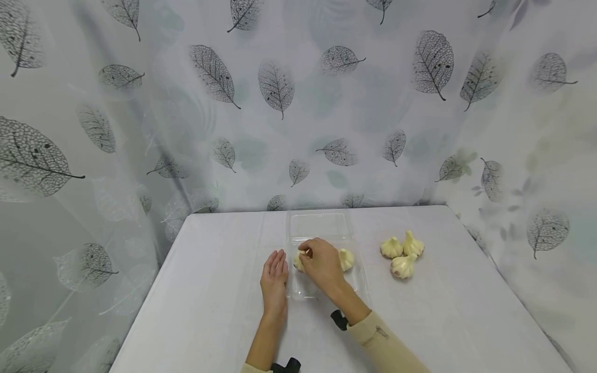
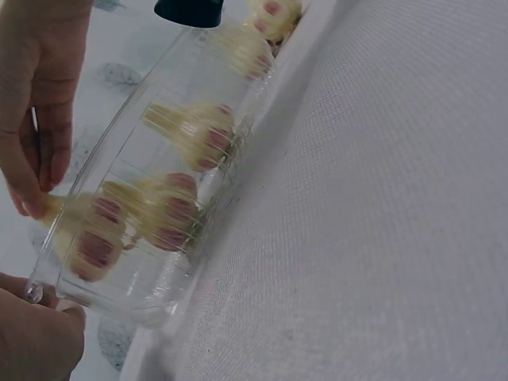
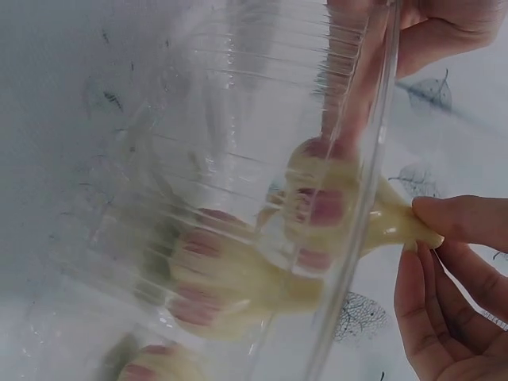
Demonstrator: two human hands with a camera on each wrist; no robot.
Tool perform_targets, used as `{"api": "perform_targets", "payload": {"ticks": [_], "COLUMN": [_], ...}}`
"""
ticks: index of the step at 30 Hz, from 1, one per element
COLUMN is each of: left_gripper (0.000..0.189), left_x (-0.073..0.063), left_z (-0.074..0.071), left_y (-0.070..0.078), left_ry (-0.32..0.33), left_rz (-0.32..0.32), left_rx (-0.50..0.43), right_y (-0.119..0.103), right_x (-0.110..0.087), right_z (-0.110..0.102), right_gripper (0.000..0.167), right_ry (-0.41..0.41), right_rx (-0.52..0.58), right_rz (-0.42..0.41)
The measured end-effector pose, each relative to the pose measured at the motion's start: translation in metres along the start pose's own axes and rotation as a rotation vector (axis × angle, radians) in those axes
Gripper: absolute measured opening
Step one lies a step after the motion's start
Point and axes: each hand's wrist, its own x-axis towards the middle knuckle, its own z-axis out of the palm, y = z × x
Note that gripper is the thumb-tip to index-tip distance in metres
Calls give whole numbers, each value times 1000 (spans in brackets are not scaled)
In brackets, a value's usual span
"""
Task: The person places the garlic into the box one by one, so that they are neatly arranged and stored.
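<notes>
My right hand (image 1: 323, 263) pinches the stem of a garlic bulb (image 3: 317, 202) between thumb and fingertips, at the left side of a clear plastic box (image 1: 304, 297). Seen through the box wall in the right wrist view, another garlic bulb (image 3: 230, 278) stands close beside the held one. In the head view a garlic bulb (image 1: 346, 259) sits in the box, right of my right hand, which hides part of the inside. My left hand (image 1: 274, 282) lies along the box's left edge, its fingers extended and holding nothing.
To the right of the box, three garlic bulbs (image 1: 403, 266) lie grouped on the white-covered table (image 1: 214, 295). The box's clear lid (image 1: 320, 224) lies folded back toward the far edge. A leaf-print curtain (image 1: 298, 129) hangs behind the table.
</notes>
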Motion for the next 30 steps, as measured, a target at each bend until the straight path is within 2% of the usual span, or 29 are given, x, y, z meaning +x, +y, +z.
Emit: {"api": "perform_targets", "payload": {"ticks": [8,18,30], "left_gripper": [62,57,57], "left_x": [-1,-1,-2], "left_z": [-1,-2,-2], "left_y": [0,-1,-3], "left_ry": [-18,-25,-32], "left_rz": [7,-1,16], "left_rx": [4,27,30], "right_y": [-2,0,9], "right_x": [4,6,8], "right_z": [7,14,23], "right_gripper": [14,14,14], "right_ry": [-50,-64,-98], "right_rx": [-33,-73,-84], "right_rz": [2,-14,18]}}
